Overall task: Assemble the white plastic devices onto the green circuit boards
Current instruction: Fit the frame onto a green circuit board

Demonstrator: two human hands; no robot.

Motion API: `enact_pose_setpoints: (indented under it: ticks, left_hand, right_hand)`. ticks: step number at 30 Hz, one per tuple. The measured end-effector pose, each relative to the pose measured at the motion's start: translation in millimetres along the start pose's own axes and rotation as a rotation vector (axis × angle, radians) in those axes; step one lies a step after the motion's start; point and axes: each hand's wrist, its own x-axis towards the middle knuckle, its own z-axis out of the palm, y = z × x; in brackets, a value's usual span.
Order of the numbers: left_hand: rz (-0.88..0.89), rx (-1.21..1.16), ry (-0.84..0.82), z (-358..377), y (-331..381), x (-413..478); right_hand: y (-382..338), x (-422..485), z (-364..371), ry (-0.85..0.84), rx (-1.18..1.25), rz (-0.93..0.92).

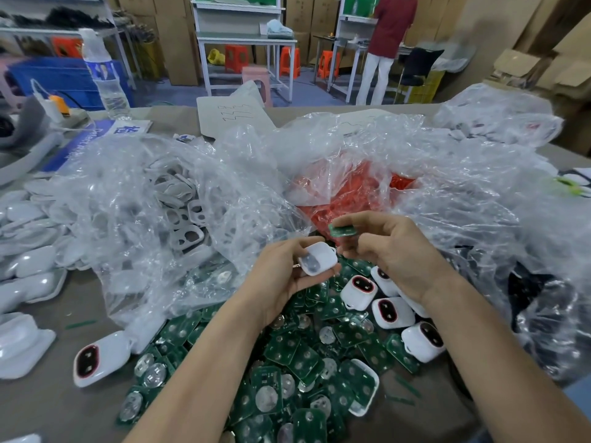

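My left hand (284,276) grips a white plastic shell (318,259), its hollow side turned up. My right hand (393,251) pinches a small green circuit board (342,231) just above and to the right of that shell, not touching it. Below my hands lies a heap of green circuit boards (287,372) with round metal contacts. Several white devices with red-rimmed dark windows (388,310) lie on the right of the heap, and one (96,358) lies apart at the left.
Crumpled clear plastic bags (179,199) cover the table's middle and right, one over white frames (188,215), one over red parts (351,199). White moulded pieces (25,260) are stacked at the left. A water bottle (105,75) stands far left. A person (388,43) stands at a distant bench.
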Motion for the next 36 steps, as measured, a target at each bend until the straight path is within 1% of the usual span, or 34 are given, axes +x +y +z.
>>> enact_pose_setpoints:
  ticks: [3,5,7,11,13,17,20,23,27,31,36]
  left_hand:
    - [0.004,0.004,-0.008,-1,-1,1]
    - [0.017,0.029,-0.012,-1,-2,1]
    - [0.039,0.067,-0.019,-2,-4,2]
    - [0.062,0.124,-0.002,-3,-7,3]
    - [0.062,0.14,0.019,-3,-8,3]
    - [0.053,0.183,0.052,-1,-8,2]
    - [0.03,0.152,0.05,1,-7,1]
    - [0.002,0.097,0.036,3,-5,0]
    - [-0.035,0.007,0.022,3,-1,-1]
    - [-0.033,0.047,0.007,1,-2,-1]
    - [-0.032,0.083,-0.025,1,-4,-1]
  right_hand:
    - [1,0,3,0.023,0.031,-0.033]
    - [3,0,3,0.087,0.04,-0.048]
    - [7,-1,2,0.135,0.047,-0.022]
    - [16,-8,6,0.112,0.239,0.061]
    - [21,-10,9,0.126,0.297,0.083]
    - [28,-14,13,0.141,0.292,0.082]
    - [27,-17,13,0.146,0.291,0.093]
    - [25,-18,11,0.153,0.241,0.096]
    - [22,-17,5,0.118,0.059,0.053]
    - [12,-13,0,0.026,-0.094,0.008]
    - [0,-6,-7,0.013,-0.232,-0.019]
